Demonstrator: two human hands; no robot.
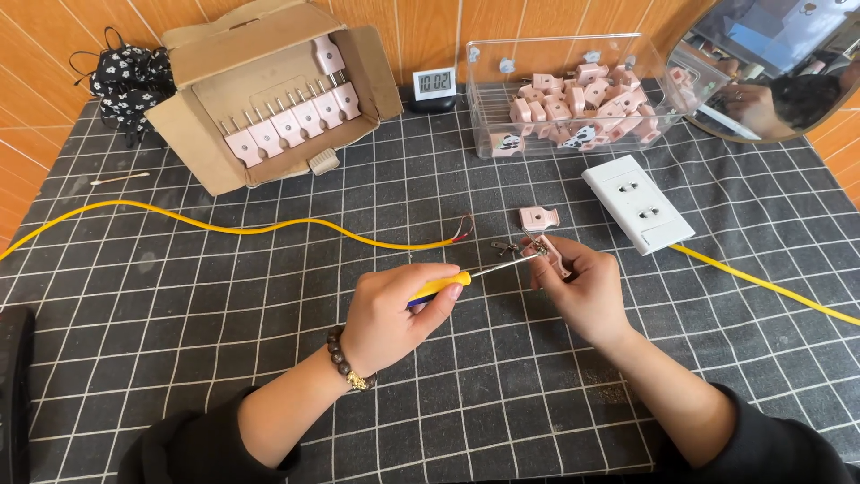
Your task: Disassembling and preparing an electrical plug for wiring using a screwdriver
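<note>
Centrally, 2 hands, 1 screwdriver (448, 285), 1 pink plug (554, 254)

The screwdriver (466, 273) has a yellow and blue handle and a thin metal shaft. It lies almost level above the surface, with the tip pointing right into the open pink plug half (551, 254). This plug half is small and tilted, with metal parts visible inside. A second pink plug piece (539, 218) rests on the surface just above it.
</note>
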